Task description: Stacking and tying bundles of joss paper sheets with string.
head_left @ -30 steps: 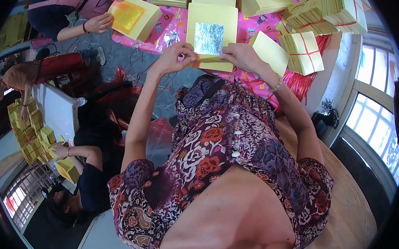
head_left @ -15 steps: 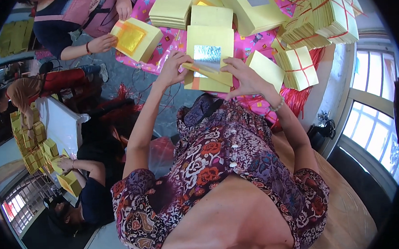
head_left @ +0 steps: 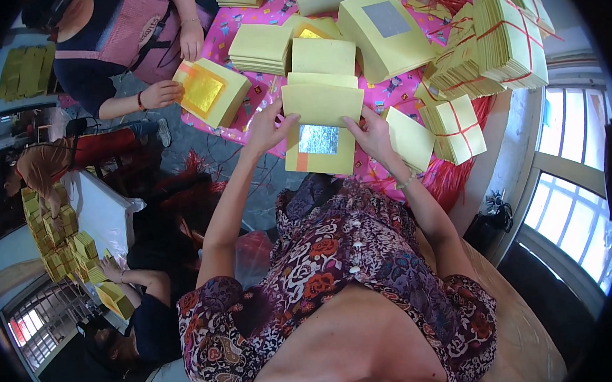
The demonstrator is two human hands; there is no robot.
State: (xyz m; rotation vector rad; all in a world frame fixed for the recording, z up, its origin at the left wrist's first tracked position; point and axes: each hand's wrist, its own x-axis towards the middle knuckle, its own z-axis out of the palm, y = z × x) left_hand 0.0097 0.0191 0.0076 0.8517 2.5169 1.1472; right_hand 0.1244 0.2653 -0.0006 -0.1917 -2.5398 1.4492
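Observation:
Both my hands hold a plain yellow paper sheet (head_left: 323,104) by its lower corners. My left hand (head_left: 270,132) pinches the left corner, thumb on top and its other fingers mostly hidden. At the right corner my right hand (head_left: 376,137), with a beaded bracelet on the wrist, grips likewise. Just below that sheet lies a yellow sheet with a silver foil square (head_left: 318,140) and an orange strip at its lower left. Beyond my hands sit a small yellow paper stack (head_left: 323,55) and a larger one with a grey square (head_left: 386,21).
A pink patterned cloth (head_left: 266,89) covers the table. To the right stand bundles tied with red string (head_left: 460,129), beside loose red strands. At the left, a co-worker's hands rest at a stack with gold foil (head_left: 204,91). Two more people handle yellow stacks farther left.
The sheet lifted at its near edge has turned over away from me and now shows a plain face. The silver square below it is uncovered. My hands have shifted to its two corners.

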